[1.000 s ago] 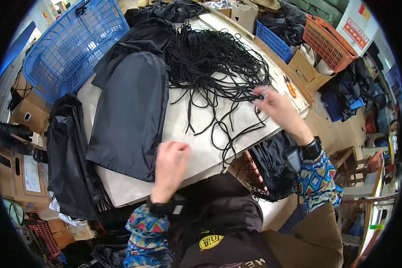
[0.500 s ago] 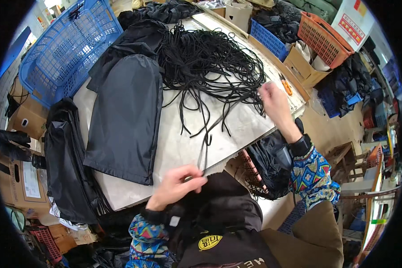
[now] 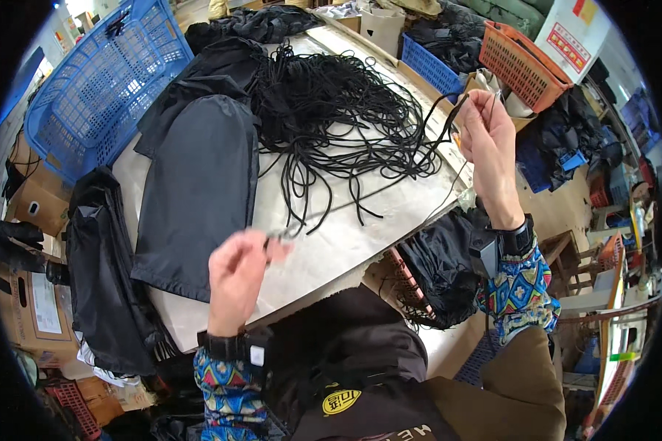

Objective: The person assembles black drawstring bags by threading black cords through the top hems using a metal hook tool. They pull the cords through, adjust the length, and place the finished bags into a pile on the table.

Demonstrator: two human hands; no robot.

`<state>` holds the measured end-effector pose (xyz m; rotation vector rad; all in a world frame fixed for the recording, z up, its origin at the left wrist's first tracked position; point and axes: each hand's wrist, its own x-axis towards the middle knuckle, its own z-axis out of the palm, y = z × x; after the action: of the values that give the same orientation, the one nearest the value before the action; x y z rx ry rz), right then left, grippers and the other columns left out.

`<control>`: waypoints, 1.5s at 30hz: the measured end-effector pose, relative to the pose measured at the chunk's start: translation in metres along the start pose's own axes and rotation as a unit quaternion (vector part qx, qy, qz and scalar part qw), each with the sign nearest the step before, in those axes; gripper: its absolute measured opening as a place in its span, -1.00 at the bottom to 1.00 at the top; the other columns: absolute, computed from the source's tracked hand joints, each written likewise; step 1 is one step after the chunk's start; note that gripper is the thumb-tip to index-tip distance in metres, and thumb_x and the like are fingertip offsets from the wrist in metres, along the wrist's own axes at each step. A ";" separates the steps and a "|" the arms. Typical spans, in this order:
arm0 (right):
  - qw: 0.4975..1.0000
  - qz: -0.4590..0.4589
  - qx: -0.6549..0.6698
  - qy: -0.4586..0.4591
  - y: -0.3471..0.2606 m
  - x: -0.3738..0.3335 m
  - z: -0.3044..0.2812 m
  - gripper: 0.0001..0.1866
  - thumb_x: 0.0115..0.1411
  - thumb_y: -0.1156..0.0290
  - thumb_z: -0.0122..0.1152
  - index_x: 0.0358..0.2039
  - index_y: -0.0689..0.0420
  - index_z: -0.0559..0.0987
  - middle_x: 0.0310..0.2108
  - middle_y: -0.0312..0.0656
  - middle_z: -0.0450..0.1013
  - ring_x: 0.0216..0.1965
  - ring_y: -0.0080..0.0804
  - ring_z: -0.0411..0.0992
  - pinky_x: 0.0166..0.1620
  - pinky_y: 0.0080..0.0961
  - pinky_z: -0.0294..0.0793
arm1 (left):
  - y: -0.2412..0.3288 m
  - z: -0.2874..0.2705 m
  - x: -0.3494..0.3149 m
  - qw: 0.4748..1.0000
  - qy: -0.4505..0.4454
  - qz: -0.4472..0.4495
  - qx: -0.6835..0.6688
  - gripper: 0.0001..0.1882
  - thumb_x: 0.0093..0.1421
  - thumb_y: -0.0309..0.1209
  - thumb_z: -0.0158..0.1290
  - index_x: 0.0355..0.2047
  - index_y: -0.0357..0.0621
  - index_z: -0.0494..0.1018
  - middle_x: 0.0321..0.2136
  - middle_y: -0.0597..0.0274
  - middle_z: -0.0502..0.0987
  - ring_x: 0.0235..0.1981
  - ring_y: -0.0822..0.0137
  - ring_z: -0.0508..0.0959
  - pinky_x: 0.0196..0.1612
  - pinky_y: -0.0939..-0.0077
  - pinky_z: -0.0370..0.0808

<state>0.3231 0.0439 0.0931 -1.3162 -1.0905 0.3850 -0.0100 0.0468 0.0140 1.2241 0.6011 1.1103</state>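
A large tangled heap of black cords (image 3: 331,103) lies on the pale table, with loose ends trailing toward the near edge. My right hand (image 3: 490,154) is raised at the table's right edge, its fingers pinched on a looped black cord. Something thin also shows at those fingertips, too small to name. My left hand (image 3: 237,273), partly blurred, is closed over the near side of the table and pinches a cord end. From there a dark strand slants up rightward to the heap. Beside the left hand lies a flat black fabric bag (image 3: 198,198).
A blue plastic basket (image 3: 103,88) stands at the far left. More black fabric (image 3: 99,272) hangs over the table's left edge. Beyond the right edge are an orange basket (image 3: 526,66) and a blue crate (image 3: 430,67). Below the near edge sits a crate of black material (image 3: 441,264).
My right hand has moved up and outward, drawing a cord loop off the heap. My left hand has moved up and leftward over the table, beside the fabric bag.
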 end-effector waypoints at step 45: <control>0.809 -0.016 -0.433 -0.397 0.113 -0.004 0.039 -0.81 0.15 0.42 0.03 -0.36 0.31 0.34 -0.46 0.16 0.46 -0.31 0.11 0.46 -0.32 -0.09 0.43 | -0.037 0.036 0.084 0.844 -0.398 -0.244 0.264 -0.74 0.18 -0.30 0.07 -0.18 -0.18 0.53 -0.26 0.19 0.57 -0.28 0.47 0.52 -0.24 0.58 0.45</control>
<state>0.3278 0.0944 -0.0151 -2.0000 -2.1617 0.4432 0.0664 0.1089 0.0050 1.7249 0.5236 -0.0635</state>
